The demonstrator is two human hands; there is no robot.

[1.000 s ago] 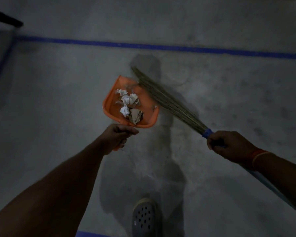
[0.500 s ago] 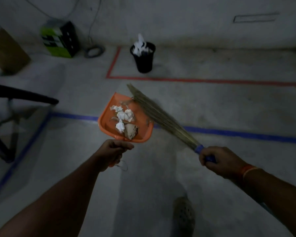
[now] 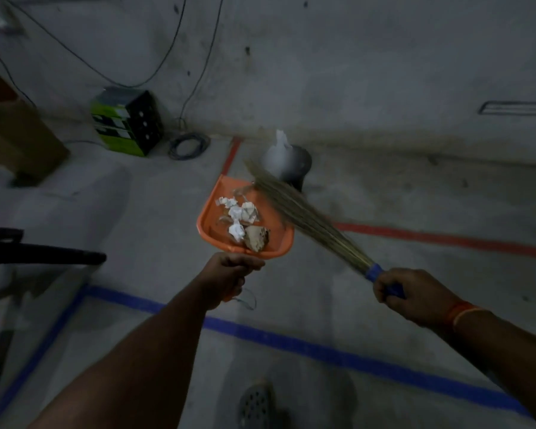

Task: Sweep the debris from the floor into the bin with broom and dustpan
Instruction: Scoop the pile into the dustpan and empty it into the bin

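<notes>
At frame centre, the debris-laden orange dustpan (image 3: 212, 219) is gripped by the left hand (image 3: 229, 274), while the broom (image 3: 304, 216) is clasped at its blue handle by the right hand (image 3: 415, 297).

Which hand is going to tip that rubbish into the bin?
Probably the left hand: it holds the orange dustpan loaded with paper scraps, close to the bin. The right hand only grips the broom.
</notes>
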